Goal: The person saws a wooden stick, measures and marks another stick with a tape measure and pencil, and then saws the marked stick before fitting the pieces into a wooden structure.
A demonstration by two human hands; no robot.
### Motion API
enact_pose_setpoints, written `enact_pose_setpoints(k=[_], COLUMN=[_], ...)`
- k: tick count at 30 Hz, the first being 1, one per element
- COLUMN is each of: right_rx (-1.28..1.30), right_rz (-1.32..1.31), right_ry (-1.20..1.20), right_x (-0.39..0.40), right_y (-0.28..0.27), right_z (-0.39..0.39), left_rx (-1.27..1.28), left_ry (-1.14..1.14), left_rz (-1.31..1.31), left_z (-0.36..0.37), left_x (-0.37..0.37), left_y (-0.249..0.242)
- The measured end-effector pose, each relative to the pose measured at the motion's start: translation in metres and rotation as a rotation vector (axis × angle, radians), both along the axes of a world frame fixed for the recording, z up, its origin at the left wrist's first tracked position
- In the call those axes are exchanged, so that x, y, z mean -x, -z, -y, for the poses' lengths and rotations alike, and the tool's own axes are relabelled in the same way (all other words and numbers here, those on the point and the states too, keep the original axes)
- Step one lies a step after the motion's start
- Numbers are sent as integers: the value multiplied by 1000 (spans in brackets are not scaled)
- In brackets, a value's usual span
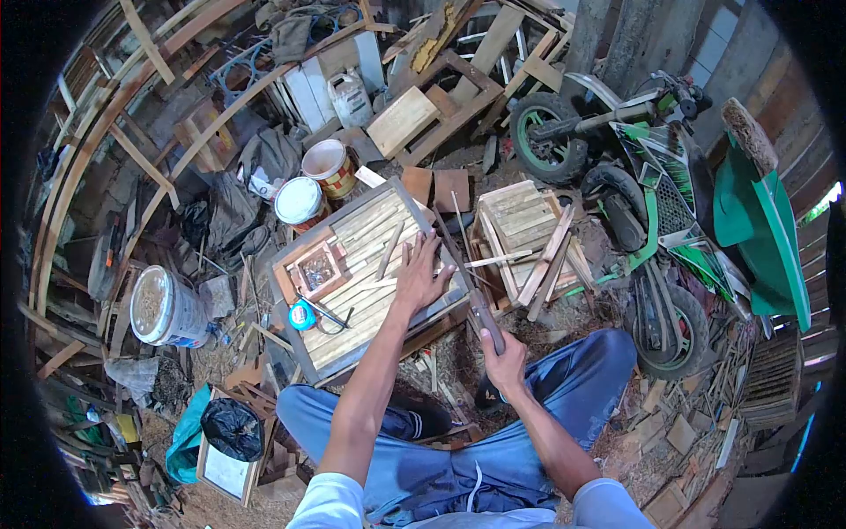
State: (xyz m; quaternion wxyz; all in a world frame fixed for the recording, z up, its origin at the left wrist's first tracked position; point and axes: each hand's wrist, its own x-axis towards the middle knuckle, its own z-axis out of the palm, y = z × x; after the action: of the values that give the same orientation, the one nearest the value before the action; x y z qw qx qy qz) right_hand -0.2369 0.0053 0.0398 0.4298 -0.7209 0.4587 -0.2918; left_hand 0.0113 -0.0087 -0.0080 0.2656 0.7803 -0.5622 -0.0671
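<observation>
Apparently sawing strip [504,259], 12 o'clock | splaying left hand [419,276] over worktop [366,326], 11 o'clock | wrapping right hand [505,364] round saw [479,310], 12 o'clock | probably calls for strip pinned, blade square

At the right, a small motorbike [654,207] with a green front rim stands beside a large green panel [775,242]. On the far side, a white jug [351,101] sits beyond a checkered bucket [333,181] and a white-topped bucket [298,201]. Further left, a tall white bucket [181,322] is full of something pale (too indistinct to name). At the near left, a black plastic bag [233,427] lies bunched up.
</observation>
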Motion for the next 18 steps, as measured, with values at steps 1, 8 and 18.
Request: enact_pose_setpoints(k=[1, 8, 18], right_rx=[22, 1, -120], right_rz=[0, -17, -109], right_ry=[4, 22, 9], right_x=[0, 0, -20], right_y=[-1, 14, -10], right_z=[0, -2, -23], left_rx=[-4, -62, -147], left_ry=[2, -43, -73], left_rz=[3, -13, 13], left_z=[0, 1, 4], left_x=[1, 2, 2], left_y=[-2, -8, -10])
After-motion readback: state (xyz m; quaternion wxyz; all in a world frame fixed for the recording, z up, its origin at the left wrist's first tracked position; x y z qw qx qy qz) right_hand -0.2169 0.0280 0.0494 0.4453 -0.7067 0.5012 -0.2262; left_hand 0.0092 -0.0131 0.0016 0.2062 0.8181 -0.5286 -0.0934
